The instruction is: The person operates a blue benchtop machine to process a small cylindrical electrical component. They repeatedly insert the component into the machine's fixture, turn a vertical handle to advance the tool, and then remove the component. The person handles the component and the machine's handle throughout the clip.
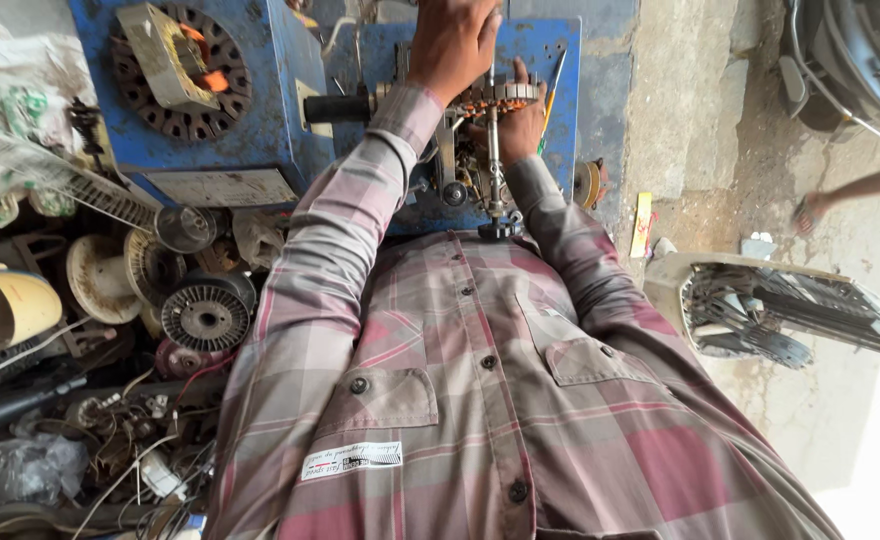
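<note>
A round motor stator (505, 95) with copper-coloured windings sits on a vertical shaft (494, 170) of a blue winding machine (260, 120). My left hand (452, 45) reaches forward, its bent fingers closed over the stator's near-left edge. From the right side my right hand (522, 128) grips the stator, fingers partly hidden behind the ring and shaft. Both arms wear plaid sleeves, and my shirt fills the middle of the view.
A second dark stator (182, 68) is fixed to the machine's top left, and a black handle (340, 108) sticks out beside it. Rotors (205, 318), spools, a cream cup (5, 305) and tangled wires crowd the left. A fan guard (790, 310) lies right, beyond it another person's arm (860, 188).
</note>
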Demonstrator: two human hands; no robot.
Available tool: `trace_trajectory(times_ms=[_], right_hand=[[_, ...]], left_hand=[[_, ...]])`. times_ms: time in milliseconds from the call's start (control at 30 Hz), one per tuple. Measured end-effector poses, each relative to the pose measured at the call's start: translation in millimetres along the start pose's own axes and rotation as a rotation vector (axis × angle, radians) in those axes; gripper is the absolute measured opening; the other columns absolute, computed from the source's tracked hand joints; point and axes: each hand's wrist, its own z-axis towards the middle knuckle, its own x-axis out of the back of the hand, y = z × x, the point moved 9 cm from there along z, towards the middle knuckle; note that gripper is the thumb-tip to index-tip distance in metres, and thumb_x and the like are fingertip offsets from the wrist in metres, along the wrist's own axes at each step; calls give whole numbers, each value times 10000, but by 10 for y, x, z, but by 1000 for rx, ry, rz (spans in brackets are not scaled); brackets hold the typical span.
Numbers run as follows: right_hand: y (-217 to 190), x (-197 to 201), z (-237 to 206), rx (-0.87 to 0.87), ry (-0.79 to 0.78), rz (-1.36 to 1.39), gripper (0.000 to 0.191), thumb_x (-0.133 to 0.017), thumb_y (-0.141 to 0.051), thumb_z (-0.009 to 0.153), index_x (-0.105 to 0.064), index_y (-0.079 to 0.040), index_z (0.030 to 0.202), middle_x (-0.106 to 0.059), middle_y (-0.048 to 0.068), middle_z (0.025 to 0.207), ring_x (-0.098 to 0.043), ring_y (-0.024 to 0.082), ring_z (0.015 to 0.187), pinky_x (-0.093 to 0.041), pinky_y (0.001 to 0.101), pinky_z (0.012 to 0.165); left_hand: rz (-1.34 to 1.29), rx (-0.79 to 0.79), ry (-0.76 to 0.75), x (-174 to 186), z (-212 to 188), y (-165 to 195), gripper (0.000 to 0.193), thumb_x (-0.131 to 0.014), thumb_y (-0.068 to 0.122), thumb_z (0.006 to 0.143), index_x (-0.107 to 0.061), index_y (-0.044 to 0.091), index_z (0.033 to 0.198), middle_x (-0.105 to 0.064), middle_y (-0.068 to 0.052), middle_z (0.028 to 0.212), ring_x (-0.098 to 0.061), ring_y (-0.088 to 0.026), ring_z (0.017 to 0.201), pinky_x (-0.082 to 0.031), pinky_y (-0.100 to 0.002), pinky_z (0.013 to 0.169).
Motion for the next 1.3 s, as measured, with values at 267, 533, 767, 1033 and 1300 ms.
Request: trace_trajectory(times_ms=[267,533,767,1033,1300], right_hand=[[-79,202,-32,66,137,45,584,-986,-318,517,-763,-137,1026,-546,149,1420,-520,399,1262,-272,558,1182],[252,242,-156,-306,93,544,894,-806,-140,596,-440,-68,1408,-639,150,1253,-623,318,1186,-509,392,1043],[-291,1222,-439,144,428,383,510,-721,6,863,-617,-10,1362,-576,216,1451,-568,347,1368,-462,447,1147],[276,774,-215,-119,29,1373,296,-681,-220,1057,-673,5,1250,-670,141,1331,-658,216,1185,-534,400,1073],[454,476,-257,-163,-112,1742,383,-681,-329,1035,-647,-24,1265,-685,132,1308,-664,236,1206,-532,428,1083]], left_hand=[[-211,-23,104,481,-342,308,346,-556,56,1049,-606,125,1384,-735,-39,1032,-717,-228,980,-420,-550,1117],[-277,34,-87,560,-512,272,501,-614,-1,1010,-555,162,1481,-730,-37,1038,-701,-260,985,-465,-509,1141],[-49,-41,-327,346,-477,478,670,-794,90,832,-566,107,1462,-710,-86,1006,-675,-270,1021,-311,-544,1171],[-114,-12,-294,264,-462,598,753,-842,162,864,-490,130,1528,-695,-19,933,-662,-230,987,-253,-590,1198],[-74,-58,-280,232,-384,724,714,-851,149,876,-521,99,1507,-699,9,887,-634,-206,979,-261,-588,1190]])
